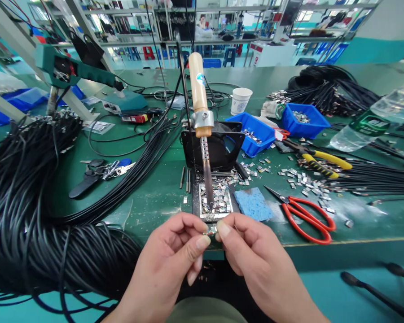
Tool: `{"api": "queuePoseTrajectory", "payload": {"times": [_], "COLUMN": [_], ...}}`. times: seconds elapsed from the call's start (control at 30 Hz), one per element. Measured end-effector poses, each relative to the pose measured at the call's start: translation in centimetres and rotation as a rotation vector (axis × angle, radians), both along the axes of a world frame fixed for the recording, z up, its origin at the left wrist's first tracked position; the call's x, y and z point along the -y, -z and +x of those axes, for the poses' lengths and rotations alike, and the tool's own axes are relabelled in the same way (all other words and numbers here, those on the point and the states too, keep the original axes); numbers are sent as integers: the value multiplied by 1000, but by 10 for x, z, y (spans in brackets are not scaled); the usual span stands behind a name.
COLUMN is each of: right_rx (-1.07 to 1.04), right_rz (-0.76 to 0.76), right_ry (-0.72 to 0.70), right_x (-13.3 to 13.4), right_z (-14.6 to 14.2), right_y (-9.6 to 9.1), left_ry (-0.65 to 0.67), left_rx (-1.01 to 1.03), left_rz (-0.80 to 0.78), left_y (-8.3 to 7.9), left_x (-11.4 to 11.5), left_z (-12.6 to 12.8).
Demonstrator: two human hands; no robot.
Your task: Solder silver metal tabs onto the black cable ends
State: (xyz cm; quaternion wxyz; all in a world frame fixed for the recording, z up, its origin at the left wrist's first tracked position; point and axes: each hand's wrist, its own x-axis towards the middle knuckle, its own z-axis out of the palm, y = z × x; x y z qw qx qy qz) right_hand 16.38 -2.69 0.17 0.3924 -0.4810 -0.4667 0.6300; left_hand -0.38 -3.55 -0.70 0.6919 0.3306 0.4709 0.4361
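Both my hands meet at the near edge of the green bench. My left hand (175, 253) and my right hand (245, 251) pinch one small metal clip (210, 231) between thumbs and forefingers. Just beyond them a soldering iron (202, 121) with a wooden handle stands tip-down in its holder over a small tray of metal clips (218, 199). A blue sponge (253, 204) lies right of the tray.
Large coils of black cable (37, 202) fill the left. Red scissors (306, 215), yellow pliers (319, 161), loose clips (303, 179), two blue bins (256, 134), a paper cup (239, 99) and a plastic bottle (373, 119) lie to the right. Keys (114, 168) lie left of a black fan (218, 146).
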Motion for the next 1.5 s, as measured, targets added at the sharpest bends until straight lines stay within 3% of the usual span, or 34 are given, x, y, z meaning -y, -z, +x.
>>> {"api": "queuePoseTrajectory", "payload": {"times": [0.13, 0.33, 0.53, 0.87, 1.5], "right_rx": [-34, -42, 26, 176, 182], "right_rz": [-42, -51, 32, 135, 100], "right_ry": [-22, -17, -1, 21, 87], "right_x": [4, 11, 13, 5, -12], "right_z": [1, 2, 1, 2, -5], "right_y": [1, 5, 0, 5, 7], "left_ry": [-56, -39, -49, -72, -48], "left_rx": [40, 23, -20, -91, -83], "left_rz": [16, 52, 65, 17, 14], "left_y": [-1, 2, 5, 2, -1], "left_x": [7, 14, 17, 8, -9], "left_z": [3, 2, 2, 8, 14]}}
